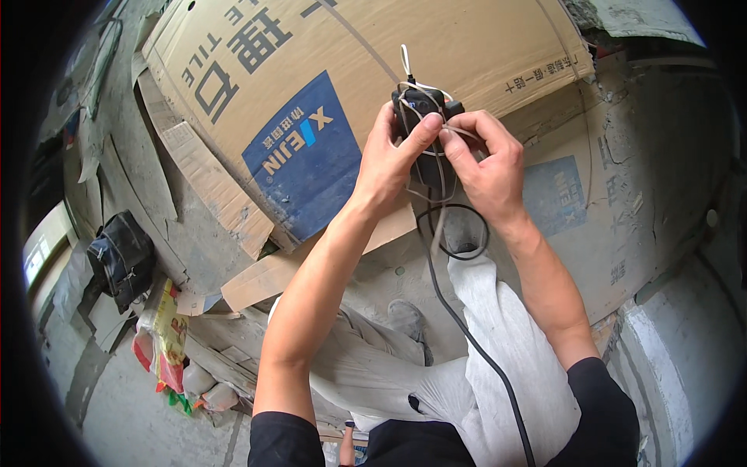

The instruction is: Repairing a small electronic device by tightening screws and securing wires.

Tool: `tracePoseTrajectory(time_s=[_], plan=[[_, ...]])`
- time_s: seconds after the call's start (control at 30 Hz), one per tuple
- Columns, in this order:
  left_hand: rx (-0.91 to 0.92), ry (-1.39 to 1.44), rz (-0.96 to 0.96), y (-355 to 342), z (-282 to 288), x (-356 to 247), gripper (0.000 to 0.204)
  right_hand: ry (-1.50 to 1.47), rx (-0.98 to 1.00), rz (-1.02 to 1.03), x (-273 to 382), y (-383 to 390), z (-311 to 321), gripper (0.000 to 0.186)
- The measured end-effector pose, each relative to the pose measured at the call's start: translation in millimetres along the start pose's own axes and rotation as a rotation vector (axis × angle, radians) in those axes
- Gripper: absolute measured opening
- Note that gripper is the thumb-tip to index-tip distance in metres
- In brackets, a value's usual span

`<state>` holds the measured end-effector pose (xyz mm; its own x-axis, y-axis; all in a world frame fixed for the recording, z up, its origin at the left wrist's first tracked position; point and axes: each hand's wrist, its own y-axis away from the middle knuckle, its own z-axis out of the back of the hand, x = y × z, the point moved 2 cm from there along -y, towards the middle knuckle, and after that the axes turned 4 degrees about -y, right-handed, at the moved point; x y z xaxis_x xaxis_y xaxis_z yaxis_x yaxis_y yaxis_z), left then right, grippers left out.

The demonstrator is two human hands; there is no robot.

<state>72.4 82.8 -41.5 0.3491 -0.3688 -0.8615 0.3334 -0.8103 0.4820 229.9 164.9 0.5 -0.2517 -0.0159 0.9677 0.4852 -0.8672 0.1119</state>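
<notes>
A black device (421, 102), its exact kind unclear, is held above the cardboard with a thin pale cord (443, 191) wound around it in several turns. My left hand (381, 167) grips its left side, thumb pressed across the front. On the other side, my right hand (495, 167) pinches the pale cord between thumb and forefinger, close to the left thumb. A white loop (404, 58) sticks up from the top of the device. From below it a black cable (481, 346) makes a ring and trails down over my right leg.
A large flat cardboard box (459, 43) with a blue printed patch lies ahead under my hands. Torn cardboard strips (206, 183) edge its left side. Further left are a black bag (123, 261) and colourful plastic packaging (166, 331). Dusty concrete floor (128, 412) shows around.
</notes>
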Motion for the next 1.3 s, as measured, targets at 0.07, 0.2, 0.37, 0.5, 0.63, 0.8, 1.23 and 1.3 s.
tracePoseTrajectory(time_s=[0.07, 0.2, 0.37, 0.5, 0.63, 0.8, 1.23, 1.3], plan=[[0.061, 0.178, 0.019, 1.5, 0.4, 4.3, 0.080, -0.060, 0.009, -0.034, -0.3, -1.2, 2.0, 0.015], [0.160, 0.280, 0.057, 5.1, -3.0, 4.0, 0.083, -0.090, 0.086, -0.039, 19.1, -0.2, 10.6, 0.015], [0.240, 0.249, 0.001, 16.8, -7.4, 1.5, 0.083, -0.259, 0.133, -0.206, 35.7, 11.8, 21.1, 0.013], [0.287, 0.298, 0.026, 22.7, -9.2, 2.0, 0.091, -0.372, 0.179, -0.299, 42.8, 11.4, 42.0, 0.012], [0.315, 0.359, 0.097, 27.2, -12.5, 3.8, 0.095, -0.214, 0.128, -0.209, 52.1, 8.3, 54.5, 0.010], [0.348, 0.610, 0.181, 27.9, -5.5, 14.1, 0.089, -0.186, 0.116, -0.232, 52.6, 2.9, 68.8, 0.010], [0.263, 0.724, 0.161, 14.7, 5.3, 11.7, 0.099, -0.034, 0.112, -0.088, 57.2, 31.3, 55.6, 0.008], [0.308, 0.766, 0.167, 14.7, 5.4, 6.5, 0.103, 0.006, 0.105, -0.129, 55.4, 25.0, 62.5, 0.008]])
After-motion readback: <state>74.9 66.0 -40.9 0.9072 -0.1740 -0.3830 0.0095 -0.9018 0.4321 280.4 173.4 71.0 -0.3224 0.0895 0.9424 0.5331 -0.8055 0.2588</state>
